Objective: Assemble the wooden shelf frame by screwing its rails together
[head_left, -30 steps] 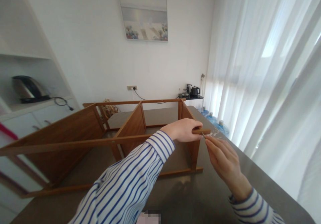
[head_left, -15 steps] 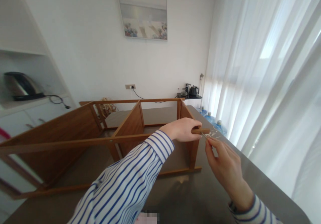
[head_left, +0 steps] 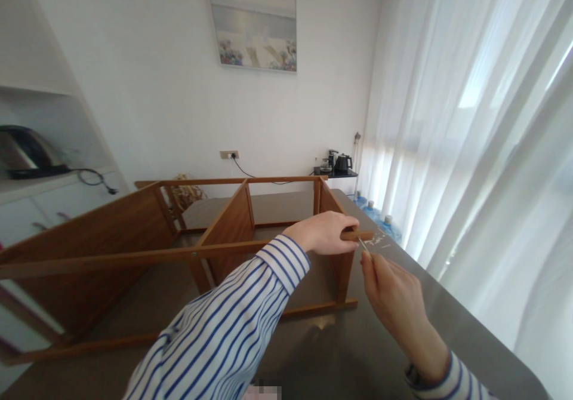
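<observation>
A brown wooden shelf frame (head_left: pixel 134 233) lies on its side on a dark table (head_left: pixel 340 346). My left hand (head_left: pixel 324 233) is closed over the right end of the frame's top rail (head_left: pixel 215 249). My right hand (head_left: pixel 394 289) is just below and right of that corner, its fingers pinched on a thin metal tool (head_left: pixel 363 245) whose tip points up at the underside of the rail end. Both arms wear blue and white striped sleeves.
Small pale hardware bits (head_left: pixel 380 242) lie on the table just past the frame corner. White curtains (head_left: pixel 470 119) hang on the right, with water bottles (head_left: pixel 387 227) on the floor below them. A kettle (head_left: pixel 22 155) sits on the left counter.
The view has shifted slightly right, so the frame sits further left in the picture. My right hand has dropped a little and turned on the thin tool. My left hand stays on the rail.
</observation>
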The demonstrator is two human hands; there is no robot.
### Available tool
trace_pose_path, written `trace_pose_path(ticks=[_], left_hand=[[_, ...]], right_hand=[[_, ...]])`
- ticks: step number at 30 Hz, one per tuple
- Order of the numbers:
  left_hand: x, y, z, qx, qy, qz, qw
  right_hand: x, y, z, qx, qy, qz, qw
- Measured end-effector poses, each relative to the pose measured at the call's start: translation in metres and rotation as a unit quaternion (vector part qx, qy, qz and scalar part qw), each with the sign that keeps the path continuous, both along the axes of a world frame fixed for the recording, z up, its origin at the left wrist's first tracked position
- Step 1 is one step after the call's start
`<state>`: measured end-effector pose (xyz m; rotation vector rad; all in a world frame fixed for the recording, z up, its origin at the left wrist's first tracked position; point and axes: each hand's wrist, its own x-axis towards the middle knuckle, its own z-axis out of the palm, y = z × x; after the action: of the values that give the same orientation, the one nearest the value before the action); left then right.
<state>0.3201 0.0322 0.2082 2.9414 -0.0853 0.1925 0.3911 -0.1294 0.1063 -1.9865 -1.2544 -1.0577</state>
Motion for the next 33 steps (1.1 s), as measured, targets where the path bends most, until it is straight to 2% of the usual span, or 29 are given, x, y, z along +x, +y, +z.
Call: trace_pose_path(ticks=[3,7,24,33], left_hand=[[0.0,0.001,0.0,0.0,-0.006,-0.004,1.0],[0.001,0.002,-0.002,0.0,-0.013,-0.009,1.0],[0.003,0.005,-0.004,-0.009,-0.016,-0.024,1.0],[0.0,0.001,0.001,0.007,-0.008,-0.009,1.0]], right_hand=[[0.0,0.001,0.005,-0.022,-0.042,-0.043,0.998],[0.0,0.002,0.009,-0.059,-0.022,-0.062,0.996],[0.002,0.004,0.012,-0.1,0.008,-0.07,0.993],[0.002,-0.006,0.037,-0.179,-0.082,-0.089,0.976]])
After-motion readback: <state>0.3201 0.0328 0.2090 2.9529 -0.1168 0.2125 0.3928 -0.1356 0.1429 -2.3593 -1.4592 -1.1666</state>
